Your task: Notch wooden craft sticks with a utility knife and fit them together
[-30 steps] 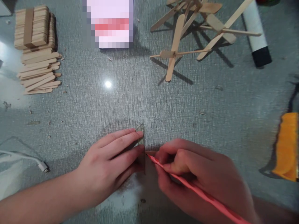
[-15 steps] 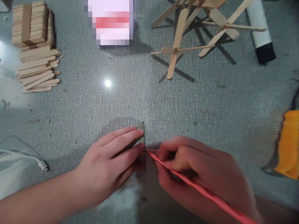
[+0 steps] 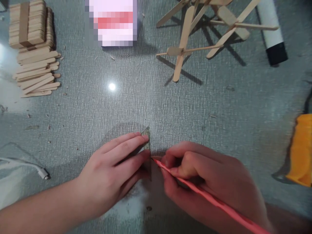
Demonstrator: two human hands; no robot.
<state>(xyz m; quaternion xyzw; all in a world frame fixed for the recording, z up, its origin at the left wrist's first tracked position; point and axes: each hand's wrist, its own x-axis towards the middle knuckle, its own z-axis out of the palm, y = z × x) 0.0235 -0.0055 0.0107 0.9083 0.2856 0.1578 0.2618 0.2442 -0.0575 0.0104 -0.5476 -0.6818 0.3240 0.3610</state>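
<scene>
Your left hand (image 3: 114,165) is pressing a clear, straight-edged plastic ruler (image 3: 147,144), fingers (image 3: 133,143) slightly spread; your right hand (image 3: 212,182) is pinching a slim coral-pink pencil (image 3: 207,195) (tip at ruler's edge).

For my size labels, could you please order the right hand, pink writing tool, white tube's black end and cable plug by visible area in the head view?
Largest to smallest:
1. Right hand
2. Pink writing tool
3. Black end
4. Cable plug

The gray table (image 3: 97,107) has a streaky, shiny top, with one bright round light spot (image 3: 112,86) on it
</scene>
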